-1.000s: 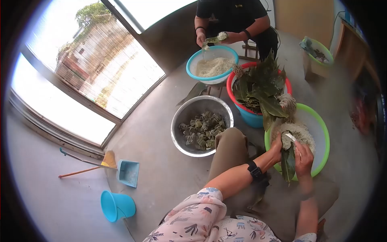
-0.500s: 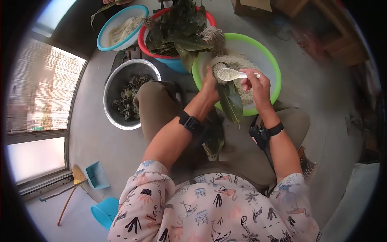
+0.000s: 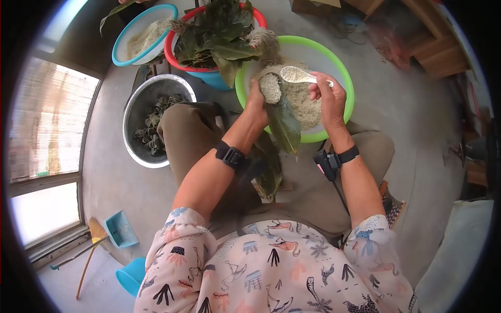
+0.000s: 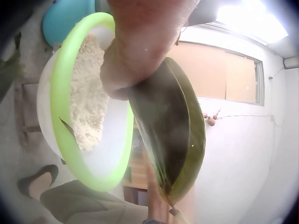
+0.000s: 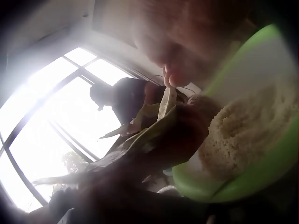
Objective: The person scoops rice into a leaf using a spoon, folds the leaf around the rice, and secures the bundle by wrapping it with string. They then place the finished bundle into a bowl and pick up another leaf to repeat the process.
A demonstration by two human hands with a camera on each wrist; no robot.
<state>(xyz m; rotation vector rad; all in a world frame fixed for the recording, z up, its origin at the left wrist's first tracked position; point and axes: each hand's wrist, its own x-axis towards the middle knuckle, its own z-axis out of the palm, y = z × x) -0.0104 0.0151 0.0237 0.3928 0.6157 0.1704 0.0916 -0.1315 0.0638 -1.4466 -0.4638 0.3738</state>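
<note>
My left hand (image 3: 255,100) grips a long green leaf (image 3: 284,125) curled into a cone, its pointed tail hanging down. White rice (image 3: 270,88) fills the cone's mouth up to the rim. In the left wrist view, the folded leaf (image 4: 163,121) extends below my fingers. My right hand (image 3: 332,99) pinches the handle of a white spoon (image 3: 298,75), whose bowl carries rice close beside the cone's mouth. Beneath both hands is a green-rimmed basin (image 3: 349,96) holding more rice (image 3: 308,108).
Bundled leaves (image 3: 216,41) and string (image 3: 263,39) top a red-rimmed tub (image 3: 169,49). A steel bowl (image 3: 130,109) of tied leaf parcels (image 3: 154,128) stands left of my knee. Beyond is a blue-rimmed basin (image 3: 119,49) of rice. A dustpan (image 3: 121,229) and bucket (image 3: 130,276) lie left.
The head view has swung downward and to the right. The spoon has moved from inside the cone's mouth to its right side, uncovering the rice in it. My left hand keeps its grip.
</note>
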